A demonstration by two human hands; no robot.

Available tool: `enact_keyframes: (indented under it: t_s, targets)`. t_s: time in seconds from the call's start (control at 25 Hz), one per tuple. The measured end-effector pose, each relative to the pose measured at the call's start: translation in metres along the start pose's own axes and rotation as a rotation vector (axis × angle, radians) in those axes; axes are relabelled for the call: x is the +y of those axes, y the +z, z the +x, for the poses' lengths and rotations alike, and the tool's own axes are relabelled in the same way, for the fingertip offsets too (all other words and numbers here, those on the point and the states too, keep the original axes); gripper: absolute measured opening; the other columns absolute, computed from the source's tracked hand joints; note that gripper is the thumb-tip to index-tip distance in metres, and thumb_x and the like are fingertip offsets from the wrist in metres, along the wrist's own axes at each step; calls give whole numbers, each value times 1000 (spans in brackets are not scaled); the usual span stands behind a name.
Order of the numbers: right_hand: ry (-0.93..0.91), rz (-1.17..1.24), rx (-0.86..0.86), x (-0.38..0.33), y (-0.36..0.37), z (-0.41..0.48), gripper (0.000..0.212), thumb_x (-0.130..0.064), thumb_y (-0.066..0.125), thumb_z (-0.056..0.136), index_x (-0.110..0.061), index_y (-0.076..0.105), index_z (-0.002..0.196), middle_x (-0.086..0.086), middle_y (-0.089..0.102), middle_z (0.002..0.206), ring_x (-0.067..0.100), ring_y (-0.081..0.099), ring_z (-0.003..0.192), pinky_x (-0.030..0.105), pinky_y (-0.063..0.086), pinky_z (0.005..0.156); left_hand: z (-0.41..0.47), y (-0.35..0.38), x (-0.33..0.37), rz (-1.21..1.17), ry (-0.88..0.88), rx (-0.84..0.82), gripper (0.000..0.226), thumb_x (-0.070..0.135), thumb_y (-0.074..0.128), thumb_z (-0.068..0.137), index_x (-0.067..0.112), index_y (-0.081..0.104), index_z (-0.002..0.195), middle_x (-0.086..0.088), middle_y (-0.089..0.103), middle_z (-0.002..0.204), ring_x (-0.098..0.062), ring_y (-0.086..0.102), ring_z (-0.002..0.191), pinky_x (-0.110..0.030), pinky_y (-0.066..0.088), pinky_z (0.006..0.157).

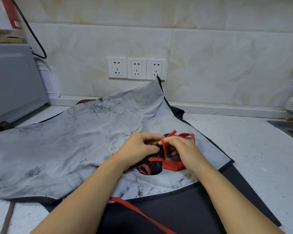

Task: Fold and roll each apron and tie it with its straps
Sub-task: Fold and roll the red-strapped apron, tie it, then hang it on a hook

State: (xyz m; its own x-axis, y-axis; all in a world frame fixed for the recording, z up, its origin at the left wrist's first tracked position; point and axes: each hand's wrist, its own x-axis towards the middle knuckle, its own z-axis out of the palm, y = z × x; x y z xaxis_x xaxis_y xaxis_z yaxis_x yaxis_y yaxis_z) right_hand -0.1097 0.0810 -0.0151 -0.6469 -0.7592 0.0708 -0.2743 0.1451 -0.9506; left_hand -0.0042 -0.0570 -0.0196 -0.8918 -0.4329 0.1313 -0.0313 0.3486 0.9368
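- Status: black apron roll (150,167) done, directly under the fingers (150,135).
- Both left hand (139,146) and right hand (182,147) pinch red straps (184,135); knot looks unfinished.
- Beneath fingers, grey apron (71,142) flat on counter (247,142): not started.

Head camera (sole view) looks forward and down, close over the countertop (252,149).

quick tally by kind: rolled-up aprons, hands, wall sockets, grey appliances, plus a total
rolled apron: 1
hands: 2, the left hand gripping the rolled apron, the right hand pinching its red strap
wall sockets: 3
grey appliance: 1
total: 7
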Motion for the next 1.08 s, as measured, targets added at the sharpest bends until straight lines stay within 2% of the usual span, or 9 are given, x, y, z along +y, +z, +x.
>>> enact_keyframes:
  t_s: [0.16, 0.28, 0.4, 0.52, 0.68, 0.8, 0.88, 1.0, 1.08]
  targets:
    - [-58, -50, -40, 2, 1, 0, 46, -3, 43, 93, -36, 75, 96, -26, 70, 87, -12, 59, 79, 12, 44, 77, 2, 4, -3, 64, -4, 101, 16, 15, 75, 83, 25, 78, 96, 10, 75, 91, -6, 70, 87, -29, 55, 89]
    - [-96, -106, -40, 3, 2, 2, 46, -9, 49, 96, -50, 71, 97, -20, 68, 106, -4, 61, 100, 19, 47, 91, 4, 5, -4, 18, -17, 123, 13, 23, 74, 85, 23, 77, 98, 7, 76, 88, -8, 72, 83, -25, 56, 82]
    - [-126, -110, -20, 4, 4, 3, 41, -13, 54, 96, -52, 65, 101, -17, 67, 110, 0, 61, 106, 21, 47, 96, 4, 7, -2, -51, -54, 146, 13, 23, 73, 86, 17, 77, 97, 1, 77, 85, -8, 70, 76, -19, 54, 73]
    - [-139, -77, -8, 5, 2, 6, 41, -20, 55, 96, -56, 60, 114, -9, 69, 101, 6, 62, 90, 24, 50, 84, 4, 9, -3, -68, -63, 86, 13, 28, 72, 87, 16, 76, 92, -2, 75, 84, -10, 65, 73, -23, 51, 74]
    - [-135, -141, 15, 5, 2, 8, 34, -20, 48, 100, -43, 55, 124, -10, 69, 96, 2, 61, 87, 14, 42, 72, 6, 13, -7, -77, -63, 64, 16, 30, 71, 88, 15, 73, 93, -24, 67, 93, -16, 56, 75, -31, 45, 77]
    - [-152, -176, 44, 6, 4, 9, 38, -16, 46, 99, -40, 49, 128, 5, 68, 91, 14, 62, 83, 13, 43, 70, 6, 12, -7, -92, -77, 36, 18, 35, 73, 85, 18, 73, 92, -10, 64, 80, -15, 56, 73, -30, 44, 75]
    - [-161, -169, 82, 5, 3, 9, 33, -17, 50, 98, -37, 49, 125, 4, 69, 88, 10, 62, 82, 9, 44, 70, 6, 11, -7, -97, -75, 28, 17, 31, 71, 88, 15, 71, 94, -3, 65, 79, -14, 58, 74, -29, 46, 77]
    - [-115, -87, 136, 7, 5, 10, 21, -22, 60, 93, -28, 55, 113, -3, 69, 90, 11, 68, 78, 23, 54, 74, 5, 12, -6, -198, -69, 31, 9, 18, 64, 92, 10, 67, 96, -2, 69, 79, -14, 64, 79, -33, 50, 89]
    - [-58, -24, 142, 7, 5, 9, 16, -22, 64, 91, -22, 58, 106, -2, 69, 92, 10, 69, 73, 23, 54, 69, 4, 11, -5, -239, -67, 26, 6, 13, 61, 93, 11, 66, 95, -2, 70, 80, -16, 65, 82, -36, 50, 92]
